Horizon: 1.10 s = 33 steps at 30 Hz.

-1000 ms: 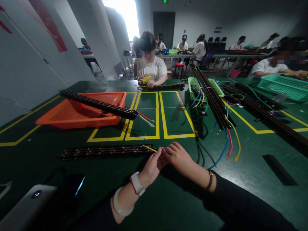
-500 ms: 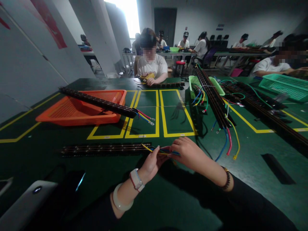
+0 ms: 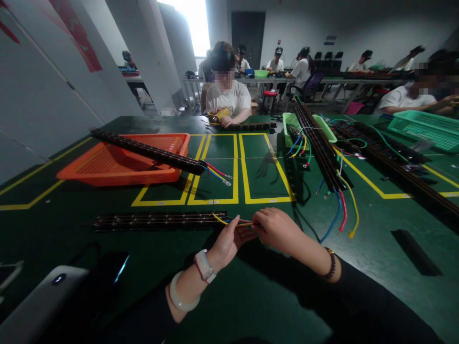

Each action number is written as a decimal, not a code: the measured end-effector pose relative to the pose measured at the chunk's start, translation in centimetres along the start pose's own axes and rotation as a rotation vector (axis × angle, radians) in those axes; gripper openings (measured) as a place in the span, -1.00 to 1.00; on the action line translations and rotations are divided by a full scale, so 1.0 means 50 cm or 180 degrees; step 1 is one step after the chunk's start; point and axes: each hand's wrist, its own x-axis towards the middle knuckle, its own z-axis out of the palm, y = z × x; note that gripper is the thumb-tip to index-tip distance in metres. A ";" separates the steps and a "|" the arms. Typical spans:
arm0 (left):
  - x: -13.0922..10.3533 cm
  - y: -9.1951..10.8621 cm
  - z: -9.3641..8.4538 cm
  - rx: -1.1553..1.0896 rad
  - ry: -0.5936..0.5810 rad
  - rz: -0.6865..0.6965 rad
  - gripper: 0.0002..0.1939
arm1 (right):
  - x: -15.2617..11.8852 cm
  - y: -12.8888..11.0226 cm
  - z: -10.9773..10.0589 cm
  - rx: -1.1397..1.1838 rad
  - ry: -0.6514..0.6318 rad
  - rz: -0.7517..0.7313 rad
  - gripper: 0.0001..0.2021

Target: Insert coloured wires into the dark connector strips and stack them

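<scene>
A long dark strip assembly (image 3: 154,221) lies flat on the green table, with coloured wires coming from its right end. My left hand (image 3: 227,242) is closed around these wires near the strip, palm partly upward, with a yellow wire (image 3: 219,219) showing at the thumb. Just to the right, my right hand (image 3: 274,227) pinches the wires farther along, its fingertips meeting those of my left hand. The wire ends are mostly hidden by my fingers.
An orange basket (image 3: 125,177) carries another strip (image 3: 150,152). At the right, a strip bundle (image 3: 317,145) rests over a green basket (image 3: 289,131). A dark flat piece (image 3: 416,252) lies right. Phones (image 3: 46,296) are front left. A person (image 3: 227,98) works opposite.
My right hand has shifted slightly down at the wires, and the blue wire at its fingers no longer shows. The view has moved a little.
</scene>
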 end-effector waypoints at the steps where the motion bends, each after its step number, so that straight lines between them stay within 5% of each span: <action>1: 0.000 0.000 0.001 0.0012 -0.0046 0.0026 -0.70 | 0.003 0.007 0.001 0.0084 0.0090 0.0010 -0.89; 6: 0.000 0.001 0.003 0.0163 -0.0248 0.0098 -0.72 | 0.024 0.046 0.026 0.0317 0.0429 0.0249 -0.79; 14: 0.000 0.002 0.004 0.0316 -0.0291 0.0068 -0.73 | 0.042 0.087 0.088 0.0337 0.0381 0.0323 -0.77; 21: 0.002 0.000 0.000 0.0306 -0.0328 0.0040 -0.72 | 0.028 0.073 0.035 0.0232 0.0417 0.0459 -0.73; 26: 0.000 -0.001 -0.002 0.0279 -0.0210 0.0021 -0.72 | -0.007 0.028 -0.021 -0.0018 -0.0300 0.0275 -0.65; 33: -0.002 0.001 0.002 0.0341 -0.0362 0.0045 -0.64 | -0.017 0.002 0.010 -0.0358 -0.0890 0.0166 -0.80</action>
